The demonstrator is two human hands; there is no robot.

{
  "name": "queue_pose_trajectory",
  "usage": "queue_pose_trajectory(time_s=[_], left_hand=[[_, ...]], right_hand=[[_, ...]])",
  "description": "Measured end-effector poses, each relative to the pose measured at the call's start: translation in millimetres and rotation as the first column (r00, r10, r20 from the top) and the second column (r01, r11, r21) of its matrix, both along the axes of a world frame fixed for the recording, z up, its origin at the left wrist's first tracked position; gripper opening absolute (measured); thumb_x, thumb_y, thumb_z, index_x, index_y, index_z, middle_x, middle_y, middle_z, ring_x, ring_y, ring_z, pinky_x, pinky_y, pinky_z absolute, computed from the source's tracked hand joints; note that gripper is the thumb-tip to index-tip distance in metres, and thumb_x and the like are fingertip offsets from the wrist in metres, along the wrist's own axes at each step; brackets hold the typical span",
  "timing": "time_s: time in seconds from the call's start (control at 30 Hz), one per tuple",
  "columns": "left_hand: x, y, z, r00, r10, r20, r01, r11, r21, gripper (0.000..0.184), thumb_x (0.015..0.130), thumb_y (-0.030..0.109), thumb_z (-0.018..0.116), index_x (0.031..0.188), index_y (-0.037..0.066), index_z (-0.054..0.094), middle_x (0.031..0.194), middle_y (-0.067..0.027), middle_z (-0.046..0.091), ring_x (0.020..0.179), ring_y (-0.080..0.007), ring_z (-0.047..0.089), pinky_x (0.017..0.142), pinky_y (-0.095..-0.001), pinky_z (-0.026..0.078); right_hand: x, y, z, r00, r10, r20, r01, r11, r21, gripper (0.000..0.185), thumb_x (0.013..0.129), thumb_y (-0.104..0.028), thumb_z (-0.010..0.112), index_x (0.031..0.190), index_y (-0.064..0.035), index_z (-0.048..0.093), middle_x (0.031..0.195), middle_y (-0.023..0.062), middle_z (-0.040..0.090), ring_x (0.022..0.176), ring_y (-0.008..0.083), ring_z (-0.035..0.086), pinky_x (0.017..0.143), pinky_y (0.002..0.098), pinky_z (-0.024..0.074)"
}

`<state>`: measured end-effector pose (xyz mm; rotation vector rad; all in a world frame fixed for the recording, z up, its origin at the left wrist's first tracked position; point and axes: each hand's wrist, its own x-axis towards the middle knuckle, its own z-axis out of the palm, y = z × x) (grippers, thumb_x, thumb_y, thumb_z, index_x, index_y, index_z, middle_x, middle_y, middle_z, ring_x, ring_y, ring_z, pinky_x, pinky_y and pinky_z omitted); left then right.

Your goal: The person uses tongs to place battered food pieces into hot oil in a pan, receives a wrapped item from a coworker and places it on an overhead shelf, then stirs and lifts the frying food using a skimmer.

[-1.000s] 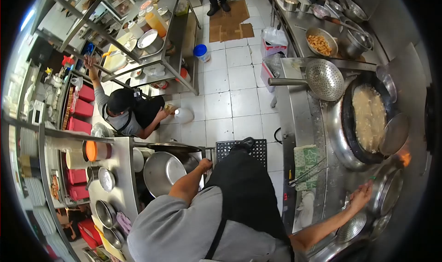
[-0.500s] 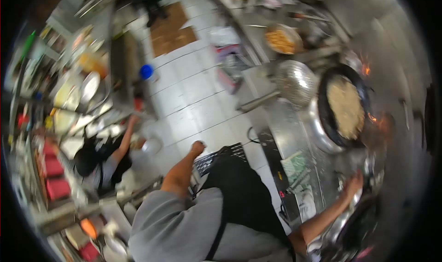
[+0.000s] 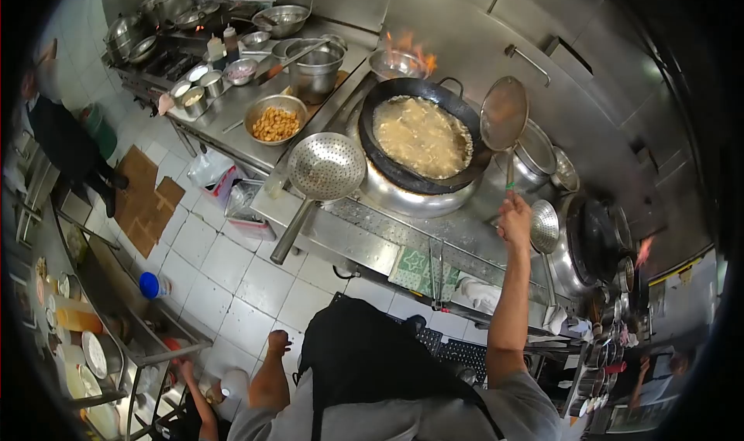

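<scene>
My right hand is closed around the handle of a round mesh skimmer, whose head is raised at the right edge of a black wok. Pale pieces bubble in oil inside the wok. My left hand hangs over the floor with its fingers curled in, and nothing shows in it. A large perforated ladle rests left of the wok, its handle reaching over the counter's front edge. On the counter below the wok lies a green patterned cloth with tongs on it.
Flames rise behind the wok. A bowl of browned pieces and a steel pot stand at the left. Another perforated ladle lies right of my hand. One person stands far left; another's arm is at lower left.
The view has swung right toward the stove. My left hand has come away from the large steel pot's side. The skimmer in my right hand now shows clearly.
</scene>
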<state>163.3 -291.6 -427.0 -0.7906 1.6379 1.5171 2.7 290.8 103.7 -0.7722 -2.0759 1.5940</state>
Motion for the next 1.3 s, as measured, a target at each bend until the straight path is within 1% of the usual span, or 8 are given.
queue_pose_trajectory(time_s=[0.1,0.13,0.27,0.5,0.77,1.07,1.13,1.3], left_hand=[[-1,30,73,0.971,0.194,0.141,-0.183,0.979,-0.088,0.01,0.085,0.012,0.053,0.086,0.006,0.061,0.077,-0.0085,0.063,0.068,-0.0212,0.067,0.052,-0.0392,0.054],[20,4,-10,0.916,-0.301,-0.266,0.267,0.951,-0.159,0.02,0.087,0.01,0.04,0.086,0.006,0.06,0.077,-0.0092,0.062,0.068,-0.0233,0.067,0.051,-0.0405,0.054],[32,10,-6,0.923,-0.343,-0.175,0.312,0.932,-0.185,0.019,0.091,0.015,0.044,0.088,0.008,0.062,0.081,-0.0084,0.062,0.074,-0.0235,0.066,0.065,-0.0451,0.055],[50,47,37,0.985,0.144,0.095,-0.15,0.987,0.063,0.018,0.086,0.013,0.042,0.092,0.006,0.057,0.08,-0.0128,0.056,0.072,-0.0332,0.064,0.059,-0.0489,0.05],[63,73,54,0.601,-0.789,-0.126,0.641,0.571,-0.513,0.017,0.084,0.012,0.046,0.084,0.006,0.062,0.079,-0.0114,0.061,0.07,-0.026,0.064,0.059,-0.0408,0.049],[22,66,43,0.321,-0.945,0.056,0.723,0.207,-0.659,0.019,0.077,0.029,0.068,0.076,0.01,0.068,0.086,-0.005,0.069,0.081,-0.0221,0.066,0.072,-0.0342,0.053],[18,60,14,0.98,-0.195,-0.03,0.188,0.969,-0.161,0.014,0.08,0.018,0.058,0.081,0.006,0.063,0.076,-0.0088,0.063,0.07,-0.0256,0.066,0.057,-0.0394,0.053],[6,52,48,0.976,0.218,-0.014,-0.218,0.976,0.017,0.023,0.082,0.015,0.047,0.096,0.001,0.061,0.078,-0.0116,0.059,0.063,-0.0259,0.064,0.048,-0.0391,0.051]], right_hand=[[-18,1,-26,1.0,-0.022,0.009,0.023,0.992,-0.128,0.031,0.092,-0.006,0.046,0.123,-0.0021,0.049,0.07,0.0031,0.05,0.038,0.008,0.038,0.03,0.0246,0.0277],[-21,-4,-27,1.0,-0.024,0.003,0.024,0.991,-0.131,0.031,0.092,-0.006,0.046,0.123,-0.0021,0.049,0.07,0.0031,0.05,0.038,0.008,0.038,0.03,0.0246,0.0277],[-39,-14,-49,0.988,0.144,-0.062,-0.152,0.771,-0.618,0.017,0.091,-0.003,0.046,0.107,-0.006,0.051,0.07,0.0037,0.051,0.038,0.0072,0.035,0.031,0.0232,0.0272],[-61,-10,-61,0.927,0.236,-0.292,-0.365,0.384,-0.848,0.018,0.091,-0.002,0.048,0.109,-0.0065,0.049,0.073,0.0038,0.052,0.04,0.0044,0.035,0.032,0.0195,0.0261],[-16,-41,-8,0.946,0.29,-0.145,-0.324,0.85,-0.414,0.028,0.095,-0.006,0.047,0.122,-0.0029,0.05,0.07,0.0017,0.05,0.036,0.0045,0.033,0.03,0.0215,0.0261],[0,-49,11,0.972,0.225,-0.068,-0.233,0.958,-0.169,0.037,0.094,-0.008,0.048,0.131,-0.0023,0.046,0.071,0.0016,0.05,0.035,0.004,0.033,0.029,0.0223,0.0253],[-2,-44,15,0.986,0.165,-0.033,-0.167,0.985,-0.05,0.039,0.094,-0.008,0.047,0.132,-0.0012,0.044,0.075,0.0034,0.05,0.034,0.0044,0.034,0.028,0.0229,0.0261],[-10,-25,5,0.998,0.036,-0.052,-0.035,0.999,0.022,0.037,0.093,-0.005,0.045,0.129,0.0015,0.045,0.072,0.0035,0.05,0.036,0.0076,0.039,0.029,0.0264,0.0291]])
